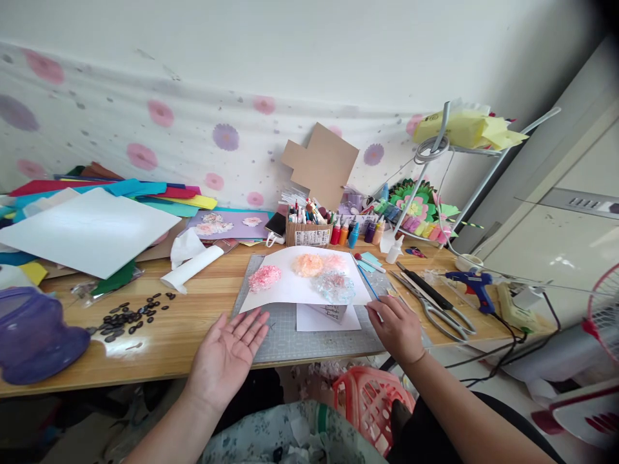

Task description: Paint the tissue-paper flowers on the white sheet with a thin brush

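Observation:
A white sheet of paper bears fluffy pink, orange and pale blue clumps that look like crumpled petals or paper bits. It curves a little above a grey cutting mat. My right hand pinches the sheet's near right corner. A thin blue stick ends close to those fingertips; whether they touch it I cannot tell. Palm up, my left hand is open by the near left edge, fingers spread and holding nothing. Under the sheet lies another white paper with a printed piece.
Scissors and a blue glue gun lie right, near a wire rack. Paint bottles and a pen box stand behind. Black pebbles, a purple container and a paper roll are left. A pink basket stands below.

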`<act>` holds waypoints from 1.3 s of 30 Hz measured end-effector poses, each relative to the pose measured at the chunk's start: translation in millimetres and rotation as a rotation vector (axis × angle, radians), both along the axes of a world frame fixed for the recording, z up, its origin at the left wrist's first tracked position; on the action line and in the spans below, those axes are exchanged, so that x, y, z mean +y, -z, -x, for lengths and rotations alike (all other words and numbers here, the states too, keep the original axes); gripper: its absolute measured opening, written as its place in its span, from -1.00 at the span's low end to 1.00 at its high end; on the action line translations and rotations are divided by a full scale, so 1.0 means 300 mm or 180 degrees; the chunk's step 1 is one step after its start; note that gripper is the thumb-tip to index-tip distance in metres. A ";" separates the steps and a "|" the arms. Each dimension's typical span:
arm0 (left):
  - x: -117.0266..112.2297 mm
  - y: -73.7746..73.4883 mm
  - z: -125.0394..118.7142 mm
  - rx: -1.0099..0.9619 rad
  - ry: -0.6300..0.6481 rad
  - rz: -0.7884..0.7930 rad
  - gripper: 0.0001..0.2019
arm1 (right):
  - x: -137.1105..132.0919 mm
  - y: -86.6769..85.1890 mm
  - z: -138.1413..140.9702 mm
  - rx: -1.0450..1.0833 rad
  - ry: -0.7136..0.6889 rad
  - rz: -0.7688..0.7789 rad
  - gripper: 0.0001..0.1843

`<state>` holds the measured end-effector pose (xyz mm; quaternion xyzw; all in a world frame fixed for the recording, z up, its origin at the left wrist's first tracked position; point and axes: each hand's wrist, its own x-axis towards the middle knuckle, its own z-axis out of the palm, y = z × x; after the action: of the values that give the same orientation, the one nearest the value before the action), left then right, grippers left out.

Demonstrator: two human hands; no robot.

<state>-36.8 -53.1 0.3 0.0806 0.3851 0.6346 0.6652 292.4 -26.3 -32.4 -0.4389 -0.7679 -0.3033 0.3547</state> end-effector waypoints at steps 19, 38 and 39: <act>0.114 -0.033 -0.085 0.0371 -0.0049 -0.0528 -0.79 | -0.079 -0.034 0.023 0.0133 -0.0531 0.0056 -0.82; 0.356 -0.052 0.077 0.1572 0.0839 -0.0304 -0.80 | -0.130 -0.230 -0.149 0.1966 -0.0281 0.0834 -0.72; 0.382 -0.054 0.085 0.1611 0.0917 -0.0285 -0.80 | -0.133 -0.251 -0.168 0.2108 -0.0186 0.0668 -0.75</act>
<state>-62.2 61.5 16.5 0.3194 0.4950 0.5097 0.6270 342.7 -66.3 43.0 -0.5254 -0.6503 -0.0536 0.5461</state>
